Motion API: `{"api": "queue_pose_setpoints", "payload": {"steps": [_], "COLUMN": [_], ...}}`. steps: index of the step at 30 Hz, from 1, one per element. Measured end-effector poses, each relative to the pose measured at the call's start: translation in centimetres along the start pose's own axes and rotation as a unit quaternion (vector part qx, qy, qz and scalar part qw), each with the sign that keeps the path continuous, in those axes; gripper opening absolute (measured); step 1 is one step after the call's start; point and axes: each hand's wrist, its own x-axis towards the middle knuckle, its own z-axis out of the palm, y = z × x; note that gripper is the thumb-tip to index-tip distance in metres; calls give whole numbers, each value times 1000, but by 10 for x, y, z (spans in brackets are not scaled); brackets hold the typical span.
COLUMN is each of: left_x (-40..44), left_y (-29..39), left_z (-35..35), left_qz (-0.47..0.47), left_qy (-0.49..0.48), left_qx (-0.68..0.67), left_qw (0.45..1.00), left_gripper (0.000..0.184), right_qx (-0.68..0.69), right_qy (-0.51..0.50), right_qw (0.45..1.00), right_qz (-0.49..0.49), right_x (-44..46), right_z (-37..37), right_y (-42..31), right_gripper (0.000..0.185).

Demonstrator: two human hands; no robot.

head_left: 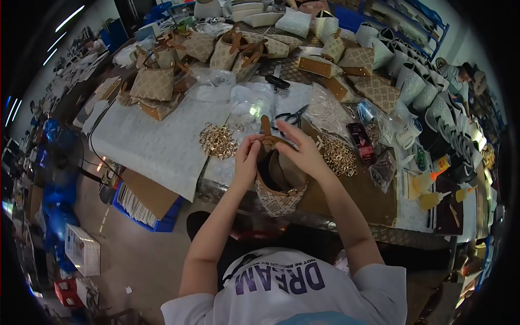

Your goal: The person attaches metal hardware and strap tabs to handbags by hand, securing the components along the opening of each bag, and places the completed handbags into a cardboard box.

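At the near edge of the worktop [346, 203], a small beige patterned bag with brown trim [279, 197] is held with its mouth tipped toward the wearer. Its rim is pinched by the left hand [248, 157], thumb and fingers nearly closed; the opposite side is touched by the half-open right hand [297, 149], whose fingers are extended beside an upright brown leather strap [265, 125]. Whether the bag is supported underneath cannot be told. The hands are flanked by two heaps of gold-coloured metal fittings, one at left [218, 141] and one at right [339, 157]; just beyond, dark-handled scissors [294, 116] and crumpled clear plastic [252, 100] are found. The far side is crowded by patterned bags [153, 84]. Flat stretches are offered by a broad pale sheet [154, 143] at left and the brown surface at right.
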Motion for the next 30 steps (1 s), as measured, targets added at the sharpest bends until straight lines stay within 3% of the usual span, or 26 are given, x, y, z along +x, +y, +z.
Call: {"api": "queue_pose_setpoints", "payload": {"steps": [1,5,7,8,9,12,19,22,23,26,27,29,30], "left_x": [-2,-1,-4,-2,-2,0,7,9,8,5,3,-2,-5], "left_y": [5,24,30,16,20,28,28,26,25,7,8,13,19], "left_z": [-1,-24,-27,-33,-32,-27,-31,-28,-27,-26,-26,-27,-25], "left_qz": [20,-4,-18,-37,-22,20,-16,-26,118,178,190,88,86], "left_qy": [9,-82,-125,-165,-173,-186,-214,-181,-135,-30,-1,53,72], "left_qx": [52,182,236,156,188,242,212,239,299,285,290,204,183], "left_qw": [998,980,964,973,967,952,953,954,937,941,938,974,977], "left_gripper": [22,19,19,23,25,39,35,27,20,17,16,16,16], "right_qx": [6,-199,-143,-116,-93,-153,-42,-44,-38,167,145,157,176], "right_qy": [-1,-63,-87,-98,-104,-102,-38,-7,-4,62,93,117,121], "right_qw": [1000,977,983,983,985,978,995,996,995,981,975,970,963], "right_qz": [30,40,78,100,103,96,79,77,88,76,139,146,162], "right_x": [4,5,-4,-8,-7,-5,-14,-15,-14,-13,-16,-13,-14], "right_z": [13,12,16,14,12,7,7,8,8,21,21,28,28], "right_y": [0,-4,7,10,9,8,19,18,20,50,46,30,34], "right_gripper": [52,48,49,50,47,38,18,15,14,10,9,10,11]}}
